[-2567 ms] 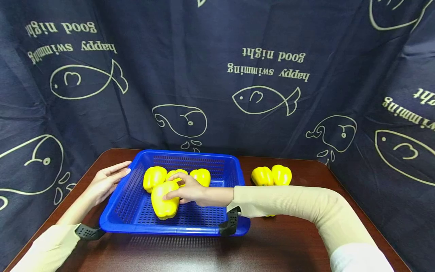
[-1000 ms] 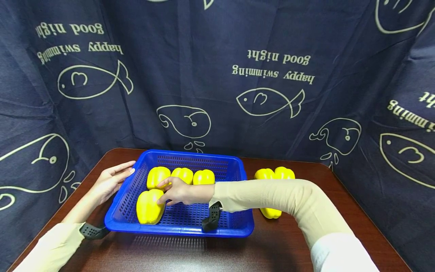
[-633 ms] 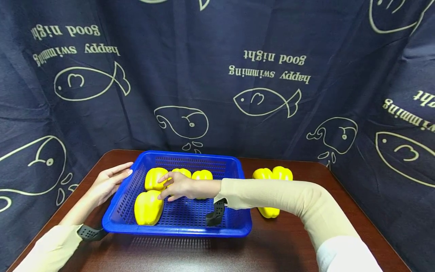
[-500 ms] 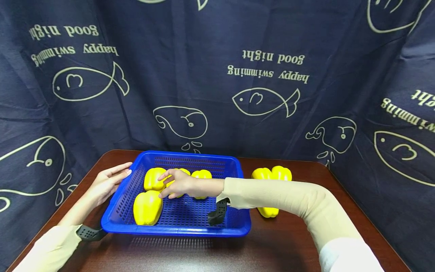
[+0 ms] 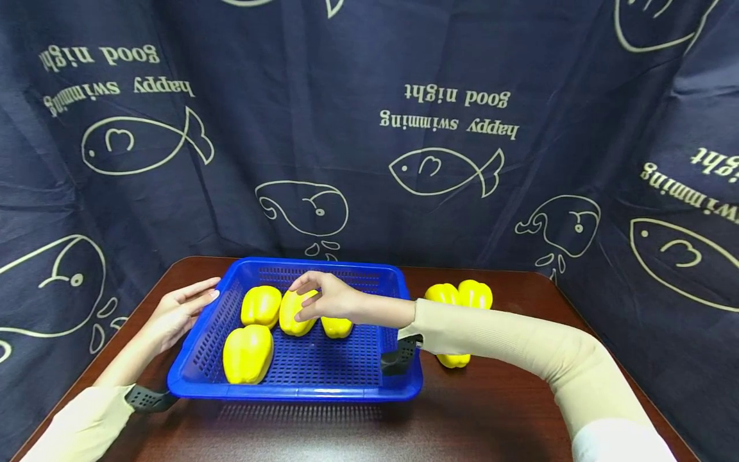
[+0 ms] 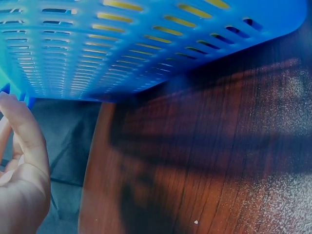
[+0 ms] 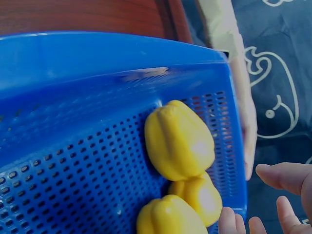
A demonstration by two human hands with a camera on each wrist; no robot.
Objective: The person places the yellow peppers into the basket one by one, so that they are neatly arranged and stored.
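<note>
While the right hand [image 5: 333,297] hangs over the blue basket [image 5: 288,391], its thumb and fingers stand wide apart, and the wrist view shows nothing between them. Directly beneath the fingertips lies the middle pepper [image 5: 288,319], with the right pepper [image 5: 337,328] partly hidden under the palm; to the hand's left are the rear pepper [image 5: 261,307] and, nearer the person, the front pepper [image 5: 248,354]. Well to the left, the left hand [image 5: 178,316] lies against the basket's outer wall, fingers loosely straight with their tips at the rim; whether it bears any weight I cannot tell. Three more yellow peppers rest on the table [image 5: 508,404]: a far pair [image 5: 476,294] beyond the right sleeve [image 5: 496,328] and a nearer one [image 5: 453,361] partly covered by it. The likeliest trouble, I judge, is a low sweep back to the right: trailing fingers could nudge the right pepper, the wrist could catch the rim and drag the basket if the left hand's touch is light, or the forearm could roll the nearer one.
</note>
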